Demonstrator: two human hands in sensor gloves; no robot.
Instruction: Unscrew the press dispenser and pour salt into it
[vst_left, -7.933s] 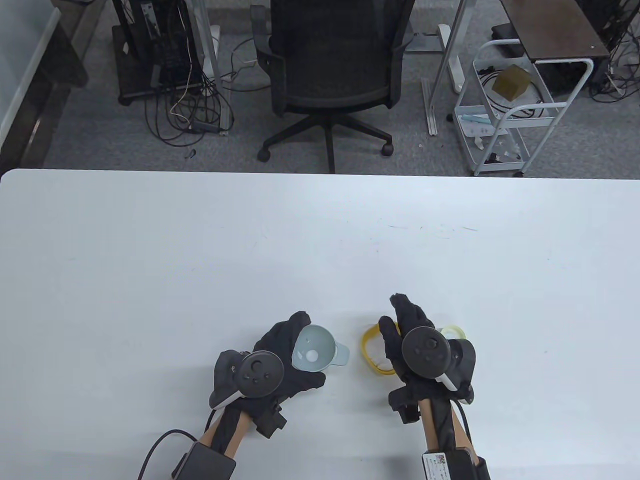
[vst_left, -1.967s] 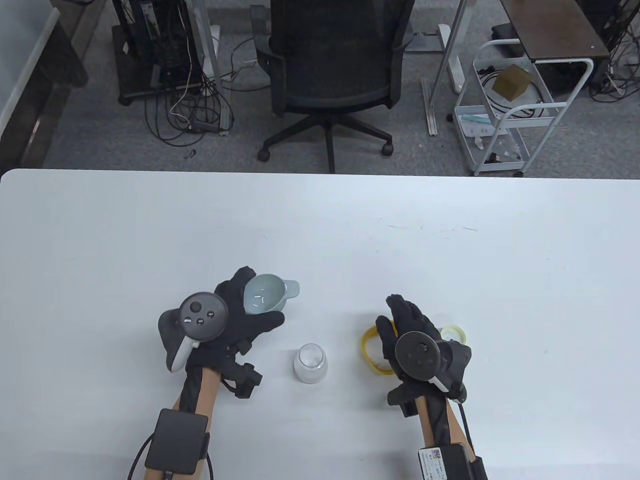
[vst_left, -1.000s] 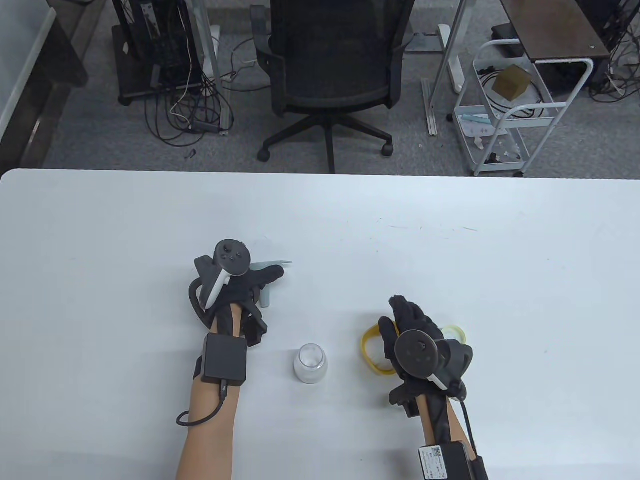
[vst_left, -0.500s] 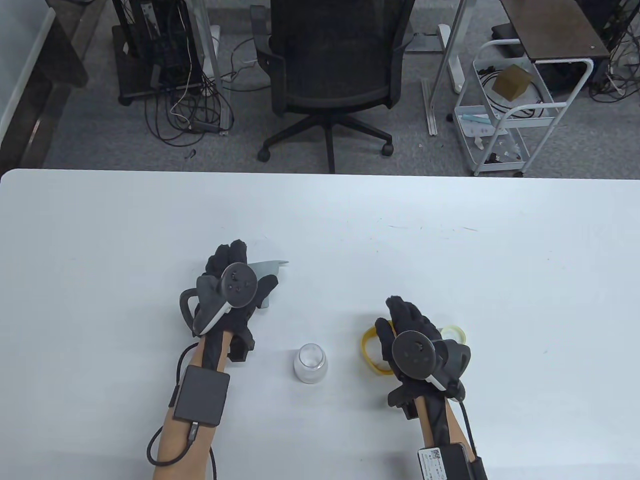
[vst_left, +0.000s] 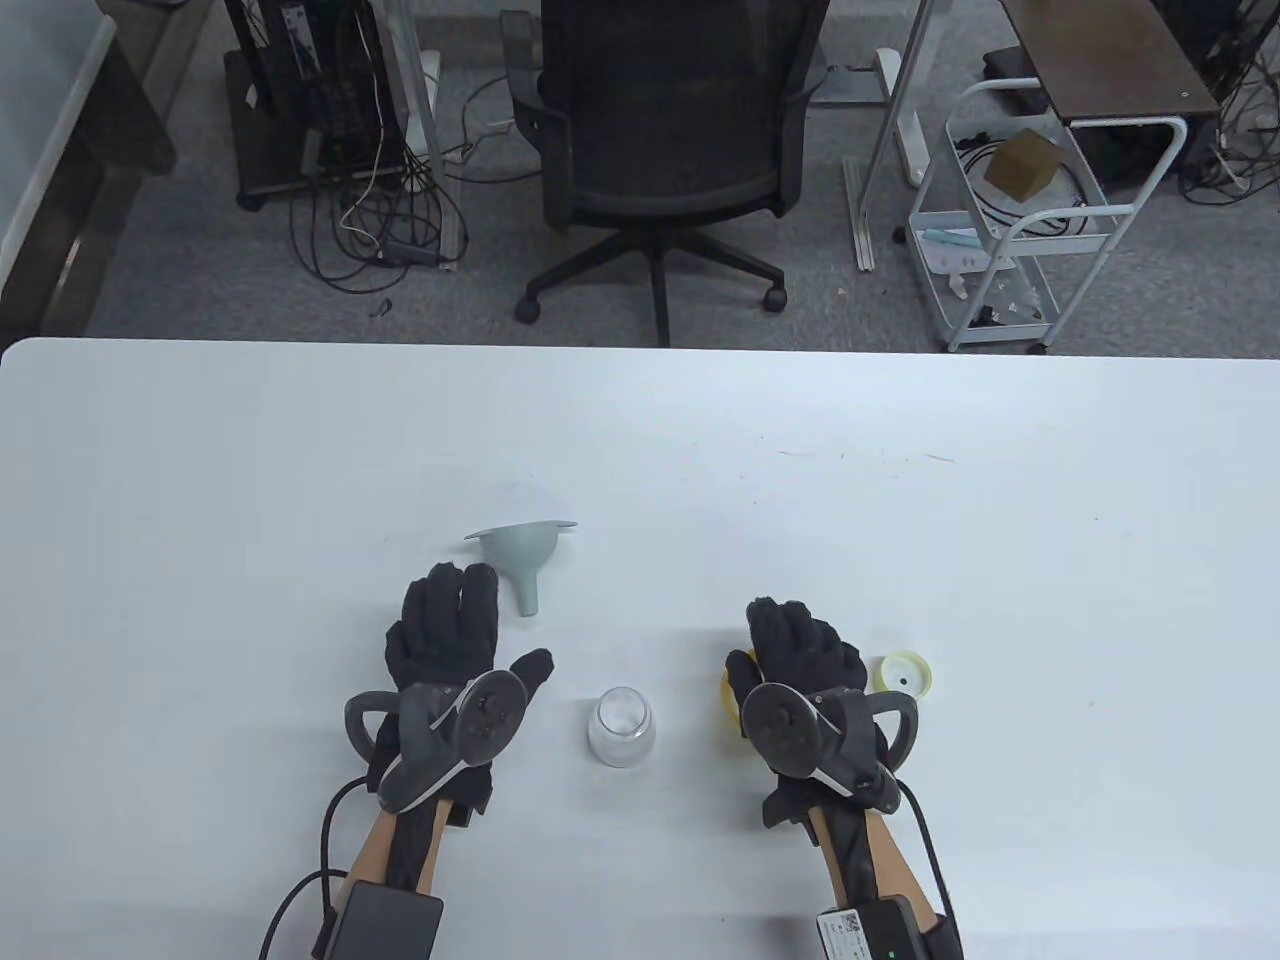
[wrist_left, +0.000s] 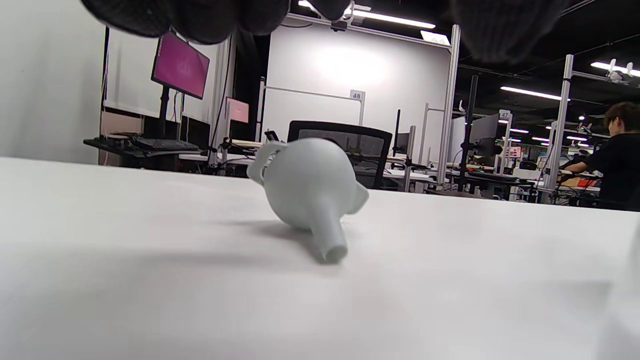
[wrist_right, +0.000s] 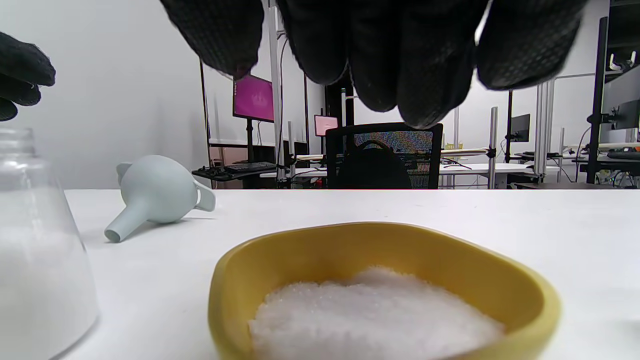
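The glass dispenser jar (vst_left: 622, 728) stands open between my hands, with white salt in it; it also shows at the left edge of the right wrist view (wrist_right: 35, 260). The grey funnel (vst_left: 522, 555) lies on its side beyond my left hand, its spout toward me (wrist_left: 307, 192). My left hand (vst_left: 450, 635) lies open and empty on the table, just short of the funnel. My right hand (vst_left: 800, 650) hovers open over the yellow bowl (vst_left: 733, 692), which holds salt (wrist_right: 375, 310). The pale yellow dispenser cap (vst_left: 905, 672) lies to the right of my right hand.
The white table (vst_left: 900, 500) stretches wide behind the objects. A black office chair (vst_left: 660, 130) and a white cart (vst_left: 1010, 210) stand on the floor beyond the far edge.
My left hand has laid the funnel on its side, let go and drawn back toward me. My right hand has shifted slightly left and nearer, over the bowl, uncovering the cap.
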